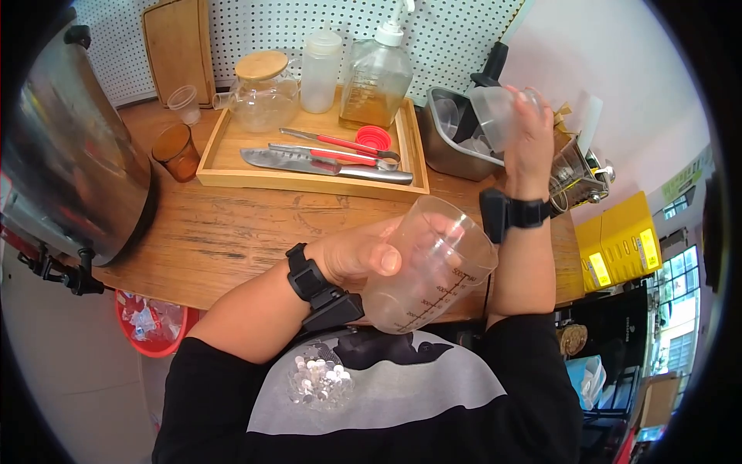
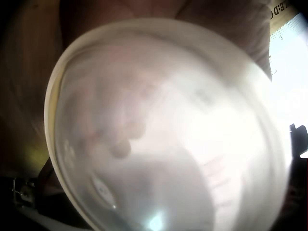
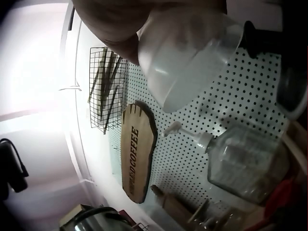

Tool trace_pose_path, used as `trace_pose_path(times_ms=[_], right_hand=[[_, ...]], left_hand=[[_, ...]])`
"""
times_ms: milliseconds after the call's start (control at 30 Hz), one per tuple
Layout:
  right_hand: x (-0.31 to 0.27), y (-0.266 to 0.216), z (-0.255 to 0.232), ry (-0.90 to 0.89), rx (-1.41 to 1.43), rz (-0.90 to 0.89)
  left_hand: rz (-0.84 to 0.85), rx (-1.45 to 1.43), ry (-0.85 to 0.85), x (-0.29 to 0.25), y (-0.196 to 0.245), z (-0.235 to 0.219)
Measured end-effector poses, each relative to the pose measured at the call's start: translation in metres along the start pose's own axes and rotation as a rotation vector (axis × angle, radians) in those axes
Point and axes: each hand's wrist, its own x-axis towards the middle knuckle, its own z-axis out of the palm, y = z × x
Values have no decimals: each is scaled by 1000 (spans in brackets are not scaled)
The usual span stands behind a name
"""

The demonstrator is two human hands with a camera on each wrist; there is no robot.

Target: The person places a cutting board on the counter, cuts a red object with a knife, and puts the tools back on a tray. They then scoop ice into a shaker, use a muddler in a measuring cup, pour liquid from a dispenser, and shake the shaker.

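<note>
Tilted in front of the person's chest is a clear plastic measuring cup (image 1: pixel 433 271) with dark graduation marks. The left hand (image 1: pixel 359 255) grips it, thumb on the near side and fingers showing through the far wall. Its round base or mouth fills the left wrist view, blurred. At the back right, the right hand (image 1: pixel 530 143) holds a translucent plastic cup (image 1: pixel 492 116), raised over a grey metal bin (image 1: pixel 464 164) with clear plastic cups in it. In the right wrist view this cup (image 3: pixel 187 60) hangs before the pegboard, and the fingers are partly out of frame.
A wooden tray (image 1: pixel 255 179) carries a glass teapot (image 1: pixel 264 100), a pump bottle (image 1: pixel 376 81), a knife (image 1: pixel 332 165) and red-handled tools. An amber glass (image 1: pixel 176 153) and a large steel urn (image 1: pixel 77 147) stand to the left. A wire rack (image 1: pixel 572 174) flanks the right forearm.
</note>
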Motion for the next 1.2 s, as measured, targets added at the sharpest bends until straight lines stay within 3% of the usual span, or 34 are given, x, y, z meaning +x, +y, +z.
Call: trace_pose_path(times_ms=[67, 100, 167, 267, 400, 633, 833, 900, 967, 1033, 1067, 1133, 1200], right_hand=[[17, 20, -10, 160, -403, -174], [22, 28, -14, 161, -405, -180], [28, 41, -18, 128, -865, -194], [30, 59, -18, 86, -1048, -119], [34, 83, -29, 35, -1068, 10], [33, 88, -29, -42, -1153, 30], [12, 75, -29, -69, -1118, -32], [-6, 64, -31, -90, -908, -160], [-41, 37, -21, -129, -757, -90], [-79, 24, -16, -355, -142, 139], [-97, 25, -13, -354, -133, 144], [-126, 31, -3, -616, 9, 176], [-138, 43, -2, -567, -8, 199]], left_hand=[[11, 30, 3, 0, 2, 3], [21, 58, 11, 1, 3, 4], [37, 78, 12, 2, 2, 4], [60, 119, 23, 3, 1, 1], [95, 172, 61, 3, 1, -1], [141, 255, 97, 6, -1, -7], [202, 346, 219, 7, 0, -17], [321, 398, 302, 9, -2, -23], [384, 504, 333, 10, 3, -23], [442, 608, 381, 8, 4, -22], [470, 621, 397, 8, 2, -21], [514, 702, 407, 12, 0, -24], [483, 712, 447, 16, -7, -25]])
